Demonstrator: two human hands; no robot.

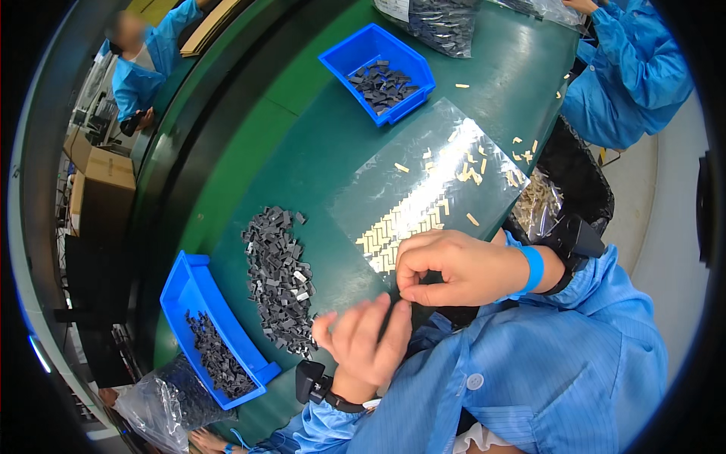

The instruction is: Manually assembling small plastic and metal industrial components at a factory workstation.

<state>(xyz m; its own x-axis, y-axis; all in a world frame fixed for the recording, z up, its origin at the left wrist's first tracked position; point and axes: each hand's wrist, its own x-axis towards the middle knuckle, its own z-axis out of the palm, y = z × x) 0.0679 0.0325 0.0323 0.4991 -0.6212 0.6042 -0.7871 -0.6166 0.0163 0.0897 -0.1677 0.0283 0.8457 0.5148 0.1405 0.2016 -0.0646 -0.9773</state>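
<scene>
My right hand (461, 268) is closed in a pinch, thumb against forefinger, near the front corner of a clear plastic sheet (370, 185). My left hand (363, 340), slightly blurred, is closed with its fingertips meeting those of the right. Whatever lies between the fingertips is too small and hidden to make out. On the sheet, small cream-coloured strips (389, 234) form slanting, close-set rows beside my right hand, and loose strips (470, 172) are scattered farther up. Left of my left hand spreads a heap of small black and grey pieces (276, 280).
A blue bin (181, 291) with dark pieces stands at the left, next to a clear bag (166, 401). Another blue bin (350, 54) is at the back, near a bag of dark parts (435, 26). Co-workers (631, 72) in blue sit around the green table (302, 166).
</scene>
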